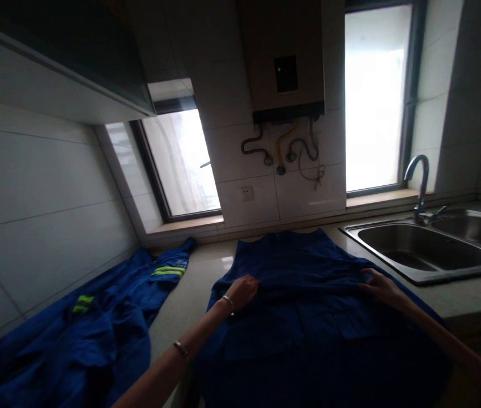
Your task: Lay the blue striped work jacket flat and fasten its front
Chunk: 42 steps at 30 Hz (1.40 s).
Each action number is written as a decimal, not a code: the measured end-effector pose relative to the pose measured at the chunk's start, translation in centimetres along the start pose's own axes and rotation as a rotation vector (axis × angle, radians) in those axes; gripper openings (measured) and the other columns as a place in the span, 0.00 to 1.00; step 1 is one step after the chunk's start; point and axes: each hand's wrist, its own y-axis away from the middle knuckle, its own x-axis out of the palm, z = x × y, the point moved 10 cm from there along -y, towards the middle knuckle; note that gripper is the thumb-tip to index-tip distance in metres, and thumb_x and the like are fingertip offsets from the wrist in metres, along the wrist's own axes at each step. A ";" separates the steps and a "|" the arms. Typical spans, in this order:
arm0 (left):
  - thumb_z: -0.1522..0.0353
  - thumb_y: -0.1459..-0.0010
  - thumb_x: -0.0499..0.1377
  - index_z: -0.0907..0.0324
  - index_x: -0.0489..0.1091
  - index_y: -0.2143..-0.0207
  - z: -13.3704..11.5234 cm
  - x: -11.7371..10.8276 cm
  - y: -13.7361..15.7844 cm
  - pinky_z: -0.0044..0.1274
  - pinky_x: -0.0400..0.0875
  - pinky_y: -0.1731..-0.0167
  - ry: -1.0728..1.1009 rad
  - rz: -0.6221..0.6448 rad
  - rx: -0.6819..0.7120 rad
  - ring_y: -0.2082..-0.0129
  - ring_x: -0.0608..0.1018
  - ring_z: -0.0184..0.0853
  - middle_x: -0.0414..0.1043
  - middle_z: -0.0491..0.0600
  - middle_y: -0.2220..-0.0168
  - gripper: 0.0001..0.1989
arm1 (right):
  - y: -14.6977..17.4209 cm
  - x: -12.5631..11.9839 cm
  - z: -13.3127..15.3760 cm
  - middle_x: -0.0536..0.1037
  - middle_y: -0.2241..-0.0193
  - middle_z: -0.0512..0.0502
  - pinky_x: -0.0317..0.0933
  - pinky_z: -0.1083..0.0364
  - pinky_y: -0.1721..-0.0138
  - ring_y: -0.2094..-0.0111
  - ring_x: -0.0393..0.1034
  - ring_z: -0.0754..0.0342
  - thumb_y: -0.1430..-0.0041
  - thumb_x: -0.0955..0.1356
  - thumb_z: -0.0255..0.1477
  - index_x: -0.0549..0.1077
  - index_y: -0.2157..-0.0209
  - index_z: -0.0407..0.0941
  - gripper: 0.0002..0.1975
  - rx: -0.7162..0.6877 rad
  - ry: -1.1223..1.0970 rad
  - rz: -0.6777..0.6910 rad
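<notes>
A dark blue work garment [291, 317] is spread over the countertop in front of me, its lower part running down past the counter's near edge. On its left side my left hand [243, 292] is closed, fingers curled on the cloth. Across from it, my right hand [378, 285] pinches the fabric near the right edge with thumb and fingers. A raised fold of cloth runs between both hands. What look like pocket outlines show faintly below the fold; the dim light hides finer detail. Two bracelets [229, 305] circle my left wrist and forearm.
Another blue garment [113, 323] with yellow-green stripes lies crumpled on the left counter. At the right are a steel double sink [418, 249] and a faucet [422, 187]. A water heater [286, 56] hangs between two windows, above a wall socket [247, 193]. A cabinet [74, 73] overhangs the left.
</notes>
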 end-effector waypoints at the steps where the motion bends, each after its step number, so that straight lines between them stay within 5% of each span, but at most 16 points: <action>1: 0.71 0.41 0.50 0.59 0.70 0.61 -0.2 0.1 0.0 0.26 0.65 0.55 0.001 0.007 0.025 0.59 0.72 0.36 0.71 0.51 0.62 0.10 | 0.0 -0.2 0.7 0.74 0.77 0.47 0.62 0.58 0.81 0.79 0.68 0.54 0.56 0.66 0.45 0.67 0.55 0.41 0.30 -0.011 -0.042 -0.003; 5: 0.70 0.41 0.50 0.60 0.69 0.62 0.0 0.2 0.0 0.26 0.65 0.56 0.005 -0.026 0.028 0.59 0.71 0.35 0.70 0.50 0.63 0.09 | 0.5 -1.8 3.0 0.75 0.72 0.43 0.63 0.55 0.72 0.72 0.70 0.51 0.58 0.68 0.44 0.71 0.59 0.41 0.27 -0.044 -0.285 -0.011; 8: 0.74 0.42 0.50 0.61 0.68 0.66 0.1 -0.2 0.3 0.28 0.65 0.55 -0.022 -0.069 0.006 0.58 0.70 0.36 0.69 0.51 0.64 0.08 | 1.1 -1.6 2.2 0.76 0.68 0.42 0.63 0.56 0.71 0.69 0.70 0.50 0.57 0.69 0.43 0.73 0.61 0.41 0.24 -0.014 -0.362 0.121; 12: 0.79 0.46 0.49 0.61 0.66 0.63 -1.3 -0.6 0.8 0.28 0.60 0.47 -0.031 -0.099 0.082 0.47 0.64 0.38 0.66 0.53 0.54 0.11 | 1.8 0.1 -0.6 0.74 0.77 0.45 0.61 0.55 0.74 0.75 0.68 0.51 0.58 0.68 0.42 0.76 0.67 0.42 0.20 -0.015 -0.181 0.326; 14: 0.81 0.49 0.48 0.62 0.66 0.59 -2.1 -0.5 0.9 0.26 0.55 0.43 -0.011 -0.076 0.139 0.42 0.59 0.38 0.63 0.55 0.48 0.16 | 1.7 0.1 -0.4 0.74 0.77 0.45 0.61 0.55 0.73 0.74 0.68 0.51 0.56 0.67 0.40 0.76 0.67 0.43 0.17 -0.088 -0.008 0.315; 19: 0.83 0.56 0.47 0.70 0.63 0.53 -2.8 1.4 0.3 0.27 0.51 0.40 0.066 0.053 0.199 0.39 0.53 0.37 0.58 0.60 0.43 0.25 | 1.0 0.1 8.0 0.74 0.60 0.39 0.61 0.48 0.59 0.61 0.69 0.46 0.46 0.62 0.37 0.74 0.61 0.45 0.16 -0.287 0.477 0.005; 22: 0.84 0.61 0.47 0.67 0.63 0.53 -2.3 2.7 0.0 0.29 0.51 0.40 0.123 0.065 0.155 0.38 0.51 0.37 0.57 0.57 0.42 0.28 | 1.1 4.9 15.8 0.63 0.45 0.37 0.53 0.46 0.47 0.45 0.57 0.43 0.40 0.56 0.42 0.65 0.47 0.43 0.26 -0.496 0.461 -0.013; 25: 0.83 0.60 0.47 0.62 0.66 0.59 -1.7 3.8 -0.1 0.33 0.49 0.40 0.165 0.085 0.107 0.38 0.52 0.37 0.57 0.50 0.41 0.24 | 0.5 11.3 19.3 0.48 0.38 0.43 0.40 0.40 0.42 0.38 0.41 0.42 0.40 0.53 0.49 0.54 0.39 0.48 0.32 -0.586 0.469 0.131; 28: 0.82 0.57 0.47 0.60 0.66 0.63 -1.1 4.5 0.0 0.35 0.49 0.40 0.193 0.111 0.071 0.39 0.53 0.38 0.55 0.47 0.40 0.19 | -0.8 15.2 17.5 0.45 0.37 0.45 0.33 0.36 0.43 0.38 0.37 0.40 0.43 0.50 0.53 0.50 0.39 0.53 0.34 -0.493 0.502 0.279; 30: 0.82 0.56 0.47 0.60 0.66 0.64 -0.8 4.7 0.0 0.35 0.50 0.41 0.210 0.113 0.058 0.39 0.53 0.38 0.55 0.47 0.40 0.18 | -1.5 15.6 14.7 0.46 0.38 0.45 0.32 0.34 0.43 0.38 0.38 0.39 0.44 0.49 0.55 0.50 0.39 0.54 0.35 -0.411 0.523 0.325; 36: 0.82 0.55 0.47 0.60 0.65 0.61 -0.5 5.1 0.0 0.35 0.49 0.40 0.228 0.107 0.042 0.38 0.52 0.38 0.53 0.46 0.39 0.20 | -2.1 12.1 8.4 0.50 0.39 0.48 0.29 0.36 0.42 0.39 0.41 0.42 0.43 0.50 0.54 0.54 0.40 0.53 0.34 -0.382 0.575 0.254; 42: 0.82 0.55 0.47 0.60 0.64 0.63 -0.5 5.1 0.1 0.34 0.48 0.40 0.205 0.106 0.046 0.38 0.52 0.37 0.53 0.47 0.39 0.18 | -2.3 9.8 8.8 0.56 0.41 0.46 0.34 0.38 0.41 0.40 0.47 0.44 0.45 0.52 0.54 0.60 0.42 0.50 0.35 -0.371 0.421 0.223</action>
